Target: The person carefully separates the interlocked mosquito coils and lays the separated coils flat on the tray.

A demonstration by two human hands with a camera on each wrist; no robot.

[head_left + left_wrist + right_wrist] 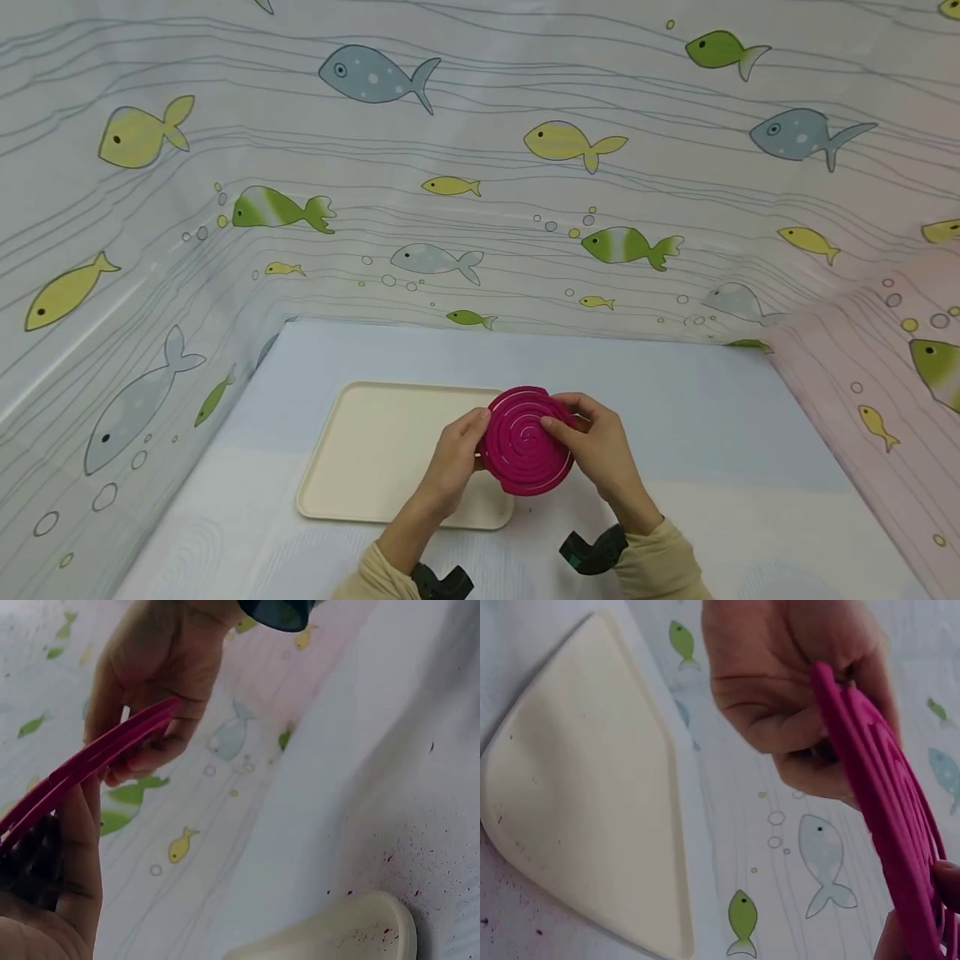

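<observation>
Holding a magenta spiral disc (525, 454) up above the pale counter (720, 425), toward six o'clock from the middle of the head view. Gripping its rim around nine to ten o'clock with the left hand (456, 454), grip clamped on the disc, thumb at the edge. Pinching it around one to three o'clock with the right hand (600, 442), grip likewise clamped on it, thumb laid on the face near the spiral's middle. Seen nearly edge-on in both wrist views, reaching from nine toward twelve o'clock in the left one and from one to five in the right.

Has a cream tray (375, 450) lying flat on the counter at nine o'clock, its three o'clock end partly hidden by disc and left hand. Shows dark reddish specks (389, 858) scattered on the counter and tray, at four o'clock in the left wrist view. Wearing beige sleeves (663, 562) at seven and five o'clock, with black wrist devices (596, 552) strapped on. Enclosed toward ten, twelve and two o'clock by a wall (510, 208) printed with fish (371, 75), bubbles and wavy lines, tinted pink at three.
</observation>
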